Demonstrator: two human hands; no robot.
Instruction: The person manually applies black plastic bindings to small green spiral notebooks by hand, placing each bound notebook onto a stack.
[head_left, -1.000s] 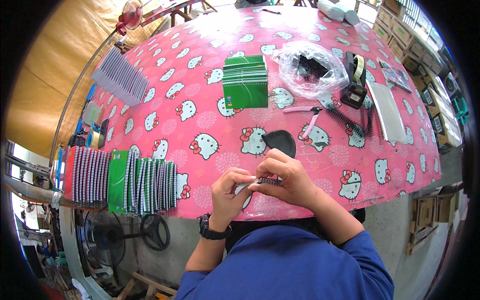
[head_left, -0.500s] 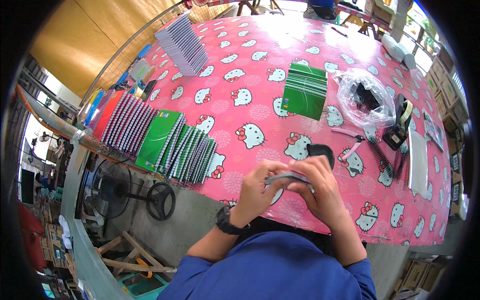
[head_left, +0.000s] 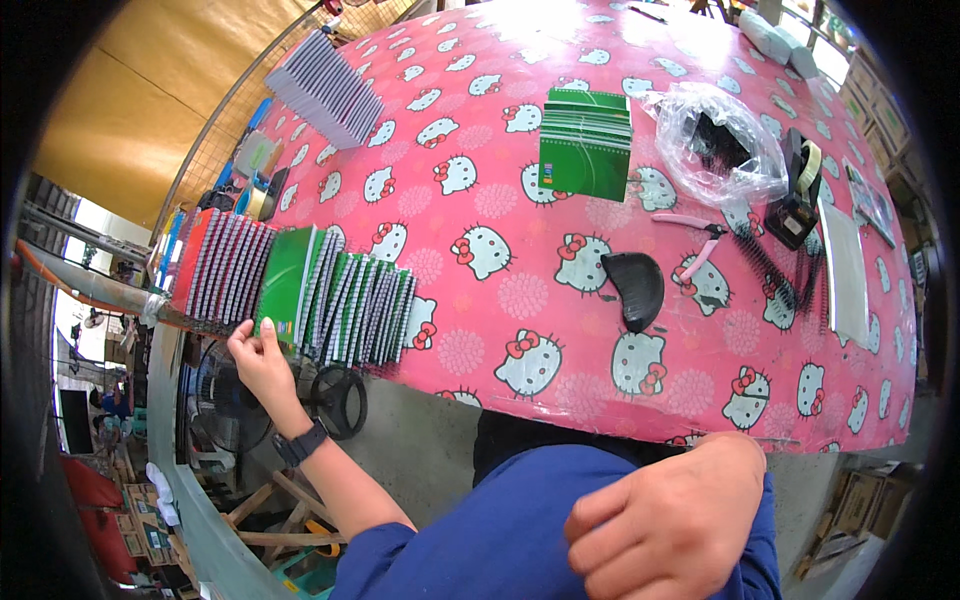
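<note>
My left hand (head_left: 262, 362), with a dark watch on its wrist, reaches the lower edge of a green spiral notebook (head_left: 287, 275). Its thumb lies against the cover, with the fingers apart beside it. This notebook fronts a leaning row of green spiral notebooks (head_left: 365, 305). Red-covered spiral notebooks (head_left: 225, 265) stand just left of them. Close to my body, off the table's front edge, is my right hand (head_left: 670, 525). Its fingers are curled, back of the hand up, and whatever may be inside them is hidden.
A pink patterned cloth (head_left: 520, 295) covers the table. On it lie a black curved piece (head_left: 638, 292), pink-handled pliers (head_left: 700, 258), black spiral coils (head_left: 770, 275), a plastic bag (head_left: 690, 165), a tape dispenser (head_left: 797, 200), a green notebook stack (head_left: 585, 160) and a tall white-edged stack (head_left: 325, 90).
My hands have parted from the thin greyish item they held together. The left has moved to the green notebooks at the left; the right has drawn back toward my body. The view has shifted.
</note>
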